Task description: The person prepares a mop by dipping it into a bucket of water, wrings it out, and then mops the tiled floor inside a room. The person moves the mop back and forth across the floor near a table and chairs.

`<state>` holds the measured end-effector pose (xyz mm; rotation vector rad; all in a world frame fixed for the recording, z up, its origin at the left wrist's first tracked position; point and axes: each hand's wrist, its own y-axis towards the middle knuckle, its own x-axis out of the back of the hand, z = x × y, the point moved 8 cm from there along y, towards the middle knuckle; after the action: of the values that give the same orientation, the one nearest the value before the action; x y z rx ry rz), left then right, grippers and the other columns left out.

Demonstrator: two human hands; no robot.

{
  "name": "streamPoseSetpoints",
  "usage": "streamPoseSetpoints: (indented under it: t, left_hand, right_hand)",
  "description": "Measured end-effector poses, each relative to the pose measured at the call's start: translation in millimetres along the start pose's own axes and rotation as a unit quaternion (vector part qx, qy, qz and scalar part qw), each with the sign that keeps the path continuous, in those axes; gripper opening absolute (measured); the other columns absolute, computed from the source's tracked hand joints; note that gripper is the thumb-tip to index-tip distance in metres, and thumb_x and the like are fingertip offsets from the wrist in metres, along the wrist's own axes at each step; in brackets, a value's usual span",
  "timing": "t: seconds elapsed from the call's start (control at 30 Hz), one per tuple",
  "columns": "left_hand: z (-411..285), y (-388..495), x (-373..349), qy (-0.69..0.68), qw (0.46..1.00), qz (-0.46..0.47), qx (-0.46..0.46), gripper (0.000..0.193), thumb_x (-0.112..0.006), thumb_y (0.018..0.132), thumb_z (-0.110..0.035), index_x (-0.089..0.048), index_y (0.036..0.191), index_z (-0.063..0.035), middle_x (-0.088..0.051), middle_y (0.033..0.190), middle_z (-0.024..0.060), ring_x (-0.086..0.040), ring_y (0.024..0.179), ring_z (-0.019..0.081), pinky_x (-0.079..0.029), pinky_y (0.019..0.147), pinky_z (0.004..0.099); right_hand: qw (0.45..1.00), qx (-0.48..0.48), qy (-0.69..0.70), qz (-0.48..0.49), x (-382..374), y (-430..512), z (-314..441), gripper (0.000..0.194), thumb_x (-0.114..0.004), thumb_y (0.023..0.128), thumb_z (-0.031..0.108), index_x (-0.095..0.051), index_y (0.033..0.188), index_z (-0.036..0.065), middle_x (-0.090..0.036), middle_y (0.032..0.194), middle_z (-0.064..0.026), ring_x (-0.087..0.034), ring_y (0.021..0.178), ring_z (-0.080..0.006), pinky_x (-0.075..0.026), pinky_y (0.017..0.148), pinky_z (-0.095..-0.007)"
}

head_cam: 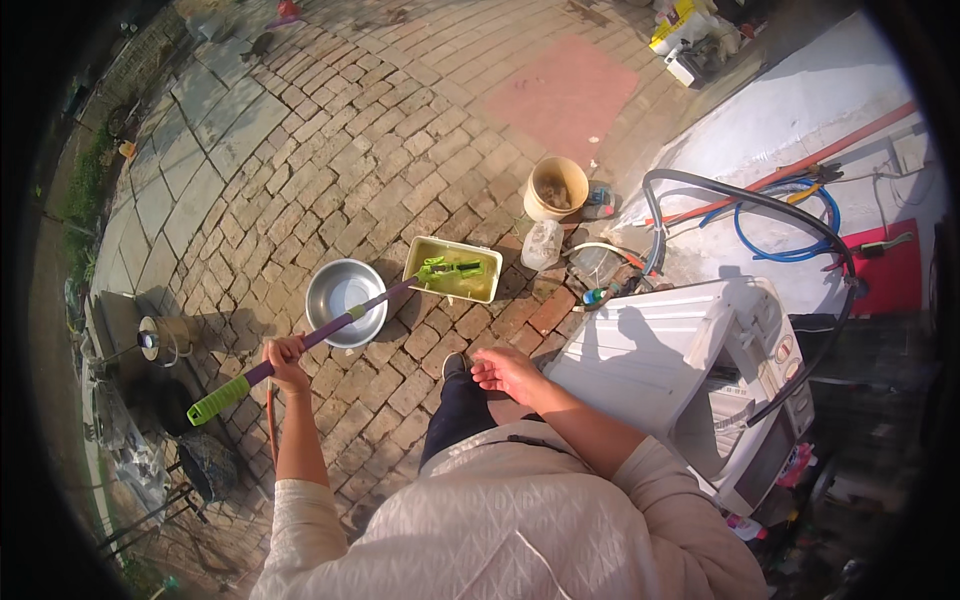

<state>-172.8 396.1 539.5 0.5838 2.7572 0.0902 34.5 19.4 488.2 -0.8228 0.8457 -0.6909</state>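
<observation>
My left hand (287, 363) grips the purple shaft of a mop-like tool (326, 330) near its green ribbed handle. The shaft slants up to the right, across the rim of a round metal basin (315, 285). Its green plastic head (448, 268) rests in a cream rectangular tub (495, 279) of yellowish water. Whether a sponge or pad is fitted to the head, I cannot tell. My right hand (504, 371) hangs over my thigh, palm turned up and fingers slightly curled, with nothing in it.
A white twin-tub washing machine (637, 352) with a grey hose (757, 196) stands at the right. Beyond the tub are a cream bucket (536, 202) and a clear plastic jug (541, 246). Another bucket (171, 330) is at the left. Brick paving (360, 187) covers the ground.
</observation>
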Motion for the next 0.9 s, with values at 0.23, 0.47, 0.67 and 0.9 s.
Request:
streamPoseSetpoints:
  t: [0.23, 0.47, 0.67, 0.9]
  left_hand:
    - [5, -6, -48, 0.043, 0.999, 0.026, -0.006, 0.036, -0.046, 0.095, -0.021, -0.039, 0.063, -0.0059, -0.045, 0.057, 0.006, -0.046, 0.056, 0.0189, -0.049, 0.069, 0.0386]
    - [22, -110, -288, 0.226, 0.942, 0.246, -0.038, 0.028, -0.061, 0.09, -0.016, -0.047, 0.069, -0.0037, -0.048, 0.062, 0.0053, -0.046, 0.057, 0.0172, -0.041, 0.055, 0.0317]
    - [36, -252, -439, 0.167, 0.788, 0.583, -0.105, 0.022, -0.073, 0.065, -0.01, -0.055, 0.077, -0.0038, -0.058, 0.075, 0.0141, -0.058, 0.08, 0.0372, -0.044, 0.072, 0.0434]
    - [86, -272, -372, 0.23, 0.729, 0.642, -0.056, 0.028, -0.069, 0.07, -0.01, -0.051, 0.091, -0.0043, -0.059, 0.091, 0.0157, -0.056, 0.094, 0.0369, -0.042, 0.084, 0.045]
  right_hand:
    - [0.997, 0.027, -0.012, -0.065, 55, -11, -1, 0.026, -0.061, 0.091, 0.031, -0.06, 0.101, 0.006, -0.065, 0.09, -0.0074, -0.063, 0.079, -0.0171, -0.052, 0.069, -0.0301]
    - [0.993, 0.095, -0.002, -0.067, 94, -35, 4, 0.028, -0.06, 0.092, 0.032, -0.06, 0.102, 0.006, -0.065, 0.089, -0.0081, -0.063, 0.08, -0.0176, -0.052, 0.069, -0.0311]
    - [0.989, 0.073, 0.124, -0.042, 150, -82, -13, 0.042, -0.048, 0.095, 0.046, -0.053, 0.119, 0.011, -0.063, 0.108, -0.0081, -0.063, 0.097, -0.0233, -0.053, 0.078, -0.0407]
    - [0.957, -0.115, 0.241, 0.116, 104, -128, -30, 0.058, -0.048, 0.094, 0.053, -0.054, 0.116, 0.0, -0.064, 0.102, -0.0139, -0.064, 0.092, -0.027, -0.054, 0.081, -0.0405]
